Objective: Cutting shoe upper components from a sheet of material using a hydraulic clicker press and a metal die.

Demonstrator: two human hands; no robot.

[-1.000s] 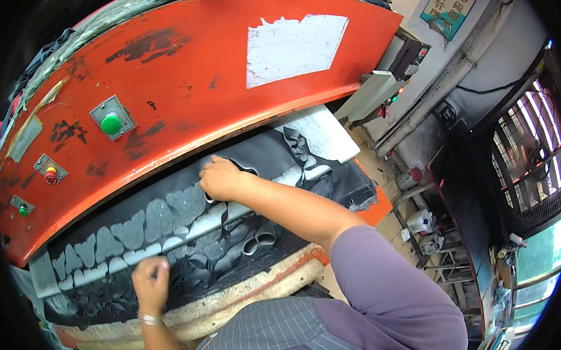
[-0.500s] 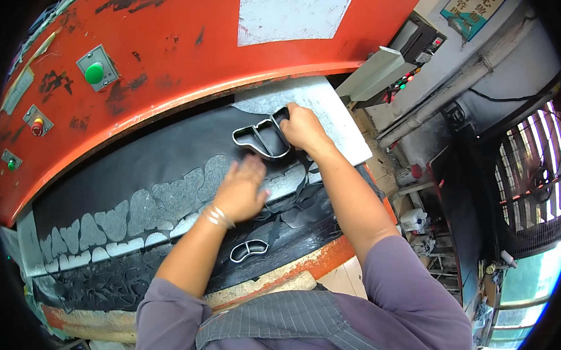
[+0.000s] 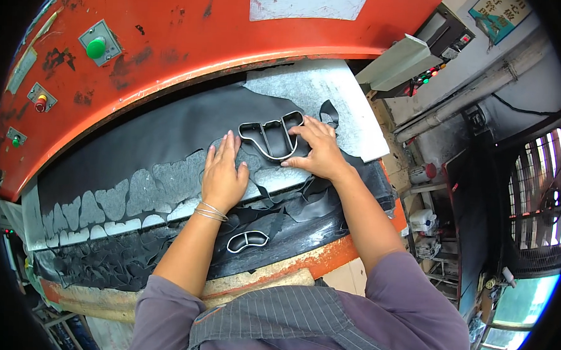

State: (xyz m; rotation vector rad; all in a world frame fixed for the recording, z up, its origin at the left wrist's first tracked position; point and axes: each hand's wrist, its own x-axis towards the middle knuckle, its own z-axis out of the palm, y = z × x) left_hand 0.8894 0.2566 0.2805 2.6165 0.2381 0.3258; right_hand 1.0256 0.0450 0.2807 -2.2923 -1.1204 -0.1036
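A metal cutting die [image 3: 264, 138], a curved frame split by inner dividers, lies on a dark leather sheet [image 3: 150, 141] near the sheet's right end. My right hand [image 3: 324, 150] grips the die's right side, with the thumb low on its rim and the fingers over the edge. To the left of the die, my left hand [image 3: 224, 179] lies flat with its fingers stretched out and holds nothing. Under and beside it run the grey cut-out shapes [image 3: 129, 196] along the sheet's near edge. On the white board [image 3: 334, 83] a small dark scrap [image 3: 329, 112] rests right of the die.
A smaller curved die [image 3: 247, 240] sits among dark offcuts [image 3: 114, 261] on the near ledge. Over the far side of the sheet looms an orange machine beam [image 3: 193, 33] with a green button [image 3: 96, 48]. A control box [image 3: 433, 47] stands at the far right.
My right hand has shifted from the die's far end to its right side. The left hand, blurred before, now rests flat. A dark scrap now shows on the white board.
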